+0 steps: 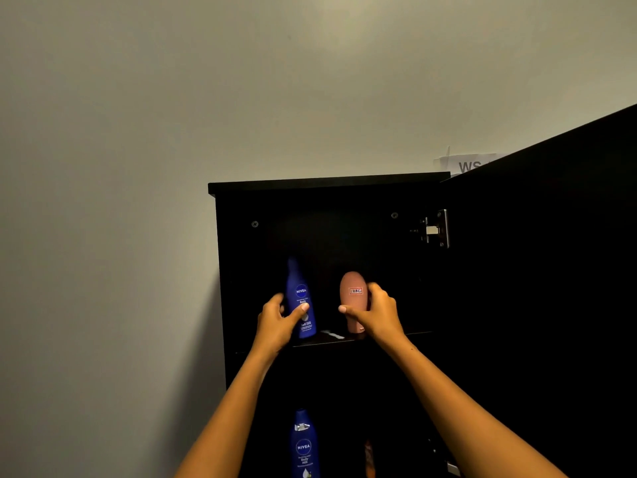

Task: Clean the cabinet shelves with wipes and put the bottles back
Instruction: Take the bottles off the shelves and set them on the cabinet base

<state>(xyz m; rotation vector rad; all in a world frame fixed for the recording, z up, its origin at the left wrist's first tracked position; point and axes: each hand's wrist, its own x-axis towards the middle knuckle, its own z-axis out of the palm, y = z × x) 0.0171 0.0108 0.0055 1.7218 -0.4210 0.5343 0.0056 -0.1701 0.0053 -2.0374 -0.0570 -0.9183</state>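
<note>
Head view, both arms reaching up into the black cabinet point(331, 182) with its door point(551, 270) swung wide on the right. The left hand point(277, 320) grips the tall blue bottle point(300, 298) — thumb across its front label, fingers curled behind — and the bottle leans a little, its base on the upper shelf point(396, 336). The right hand point(374, 313) wraps the pink bottle point(352, 294) standing cap-down just beside it, thumb in front, fingers round the right side; a red-bordered sticker shows on its face. Between the two bases lies a pale smear or scrap on the shelf — hard to tell which. Down below, a second blue bottle point(303, 443) stands on the lower level, with a dim brownish item point(368, 457) near it. A paper sign point(465, 164) peeks above the cabinet top.
</note>
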